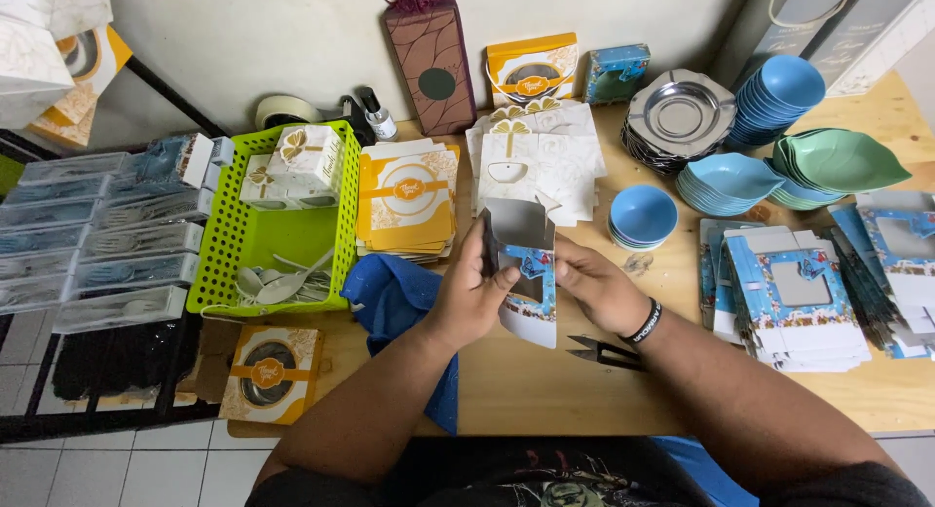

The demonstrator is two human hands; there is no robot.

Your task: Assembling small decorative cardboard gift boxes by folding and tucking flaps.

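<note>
Both my hands hold a flat blue-and-white gift box blank with a window [526, 263] above the wooden table [545, 390]. My left hand [469, 295] grips its left side, thumb on the printed blue panel. Fingers of my right hand [596, 288], which wears a black wristband, pinch its right edge. The blank's grey inner flap stands up at the top. A stack of the same blue blanks [791, 298] lies to the right of my right hand. Small black snips [604, 351] lie on the table just under my right wrist.
A green basket [234, 239] with white boxes and spoons sits left, beside orange box blanks [407, 197] and white blanks [536, 156]. A blue cloth [394, 293] lies by my left arm. Blue bowls [643, 215], metal plates [680, 117] and leaf dishes [842, 161] stand at right. Clear cutlery boxes [107, 244] fill the far left.
</note>
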